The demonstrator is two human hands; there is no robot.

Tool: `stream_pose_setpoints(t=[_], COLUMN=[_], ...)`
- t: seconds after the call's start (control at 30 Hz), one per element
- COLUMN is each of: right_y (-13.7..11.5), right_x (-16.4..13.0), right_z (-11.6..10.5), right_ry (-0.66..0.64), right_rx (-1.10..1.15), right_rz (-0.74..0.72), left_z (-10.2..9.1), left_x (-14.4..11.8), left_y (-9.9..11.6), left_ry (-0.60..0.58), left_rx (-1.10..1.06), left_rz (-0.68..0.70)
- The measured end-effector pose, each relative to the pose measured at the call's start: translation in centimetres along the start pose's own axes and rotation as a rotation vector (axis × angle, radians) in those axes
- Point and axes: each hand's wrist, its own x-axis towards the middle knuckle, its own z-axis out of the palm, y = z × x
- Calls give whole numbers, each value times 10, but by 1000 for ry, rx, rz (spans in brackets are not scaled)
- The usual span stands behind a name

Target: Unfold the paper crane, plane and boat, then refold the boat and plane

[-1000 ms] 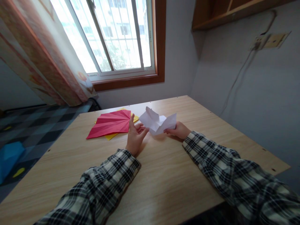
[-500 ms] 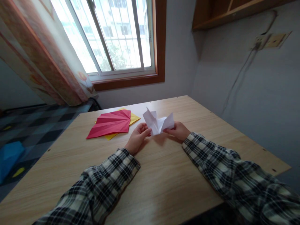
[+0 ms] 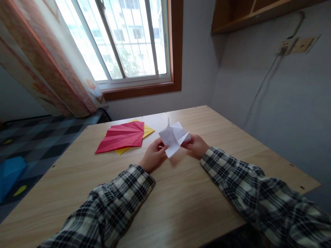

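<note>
Two hands: left hand and right hand, both in a narrow pinch on the same folded white paper.
White paper: smack between the grips, over the far half of the tabletop; rightward of the left, leftward of the right, neither nearer since both touch it.
Long axis: can't really pick one, flaps poke several ways, one toward the near edge.
Red paper: off past the left hand, toward the far left corner, on top of yellow paper.
</note>
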Motion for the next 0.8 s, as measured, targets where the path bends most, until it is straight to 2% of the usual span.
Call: stream_pose_setpoints(t=[0.1,0.37,0.53,0.8], right_y=[-3,3,-5,-16], right_x=[1,4,5,-1], right_z=[0,5,7,13], right_ry=[17,215,217,150], right_rx=[26,144,285,139], right_rz=[-60,-75,-32,48], left_z=[0,-5,-5,-9], left_x=[1,4,4,0], left_y=[0,-8,-7,0], left_ry=[36,230,293,326], left_rx=[3,100,108,225], left_rz=[2,9,22,11])
